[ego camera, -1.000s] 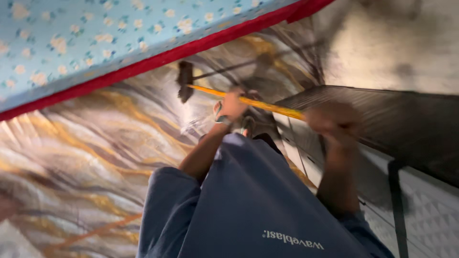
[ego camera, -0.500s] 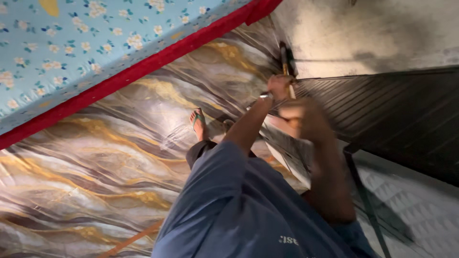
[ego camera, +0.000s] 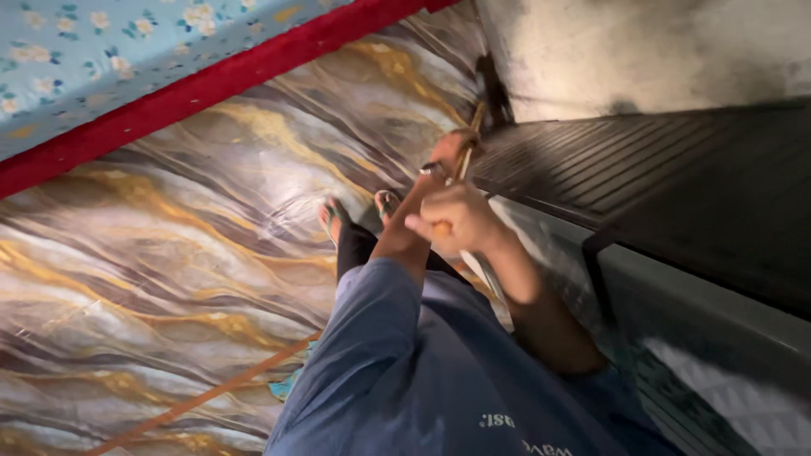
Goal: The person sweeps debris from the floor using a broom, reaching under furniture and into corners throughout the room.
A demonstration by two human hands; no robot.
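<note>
- Right hand: closed in a fist round the near part of the broom handle, knuckles facing up; forearm ran down and to the right into a blue sleeve.
- Left hand: further along the same handle, fingers wrapped round it; a pale band showed at the wrist. Arm stretched forward from the blue shirt.
- Broom handle: thin, yellow-orange stick, seen nearly end-on, running from the right hand past the left hand up towards the corner of the room.
- Broom head: dark, blurred, down on the floor in the corner where the pale wall met the floor, just beside the far end of the dark ridged panel. Bristle detail could not be made out.
- Floor covering: glossy sheet with a marbled pattern in grey, white and gold, filling the left and centre.
- Feet: two, in sandals with greenish straps, standing on the marbled floor just left of the hands.
- Mattress: top left, light blue cloth with small flowers, red edge along its lower side.
- Dark ridged panel: right side, lying flat on top of a grey patterned unit; the hands were at its left edge.
- Orange strip: thin line lying across the floor at lower left.
</note>
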